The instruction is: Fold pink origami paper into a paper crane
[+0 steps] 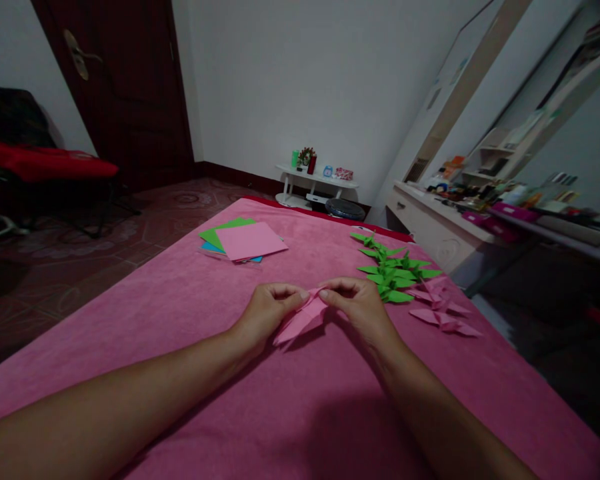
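Observation:
A partly folded piece of pink origami paper (304, 319) is pinched between my two hands over the pink cloth (190, 373). My left hand (275, 308) grips its upper left edge with thumb and fingers. On the other side, my right hand (356, 303) pinches the top right end, its thumb lying on the paper. A long pointed flap hangs down toward me. To the right of my hands lie several green paper cranes (387, 277) in a row, with pink paper cranes (445, 320) nearer to me.
Sheets of pink paper (253, 241) and green paper (215, 235) are stacked at the far left, blue showing beneath. Beyond the cloth stands a low white shelf (290, 171). A cluttered dressing table (430, 213) is at right, a red chair (45, 160) at left.

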Available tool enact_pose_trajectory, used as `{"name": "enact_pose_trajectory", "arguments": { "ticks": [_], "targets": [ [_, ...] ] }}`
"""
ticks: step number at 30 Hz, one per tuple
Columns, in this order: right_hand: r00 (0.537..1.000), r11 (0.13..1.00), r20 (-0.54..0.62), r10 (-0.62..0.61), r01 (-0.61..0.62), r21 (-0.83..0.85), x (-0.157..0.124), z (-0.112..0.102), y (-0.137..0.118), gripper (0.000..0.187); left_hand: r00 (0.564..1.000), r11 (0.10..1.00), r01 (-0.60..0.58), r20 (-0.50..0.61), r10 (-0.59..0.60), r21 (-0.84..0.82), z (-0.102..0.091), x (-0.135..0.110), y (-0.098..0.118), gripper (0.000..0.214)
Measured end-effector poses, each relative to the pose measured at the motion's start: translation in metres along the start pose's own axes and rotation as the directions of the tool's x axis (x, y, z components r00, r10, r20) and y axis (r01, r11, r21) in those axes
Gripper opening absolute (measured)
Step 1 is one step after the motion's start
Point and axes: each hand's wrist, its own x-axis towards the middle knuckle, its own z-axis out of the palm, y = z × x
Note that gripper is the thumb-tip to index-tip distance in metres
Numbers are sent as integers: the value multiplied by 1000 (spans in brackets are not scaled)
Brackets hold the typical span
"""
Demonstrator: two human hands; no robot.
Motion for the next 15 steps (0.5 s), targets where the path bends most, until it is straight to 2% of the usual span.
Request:
{"name": "enact_pose_trajectory", "arguments": {
  "ticks": [5,9,12,15],
  "targets": [
    [998,1000,63,19,-19,0,-1,0,1,14,998,997,64,-12,-65,-37,1,0,3,22],
    [995,999,96,38,-38,-3,-2,1,0,15,997,998,64,-46,-65,-24,0,1,3,21],
    [996,999,90,29,-25,-37,-3,2,-3,17,997,998,16,-76,-11,58,0,3,3,22],
    [998,996,66,-1,6,-85,-6,5,-5,21,987,974,-107,-100,129,200,0,5,2,21]
  ]
}}
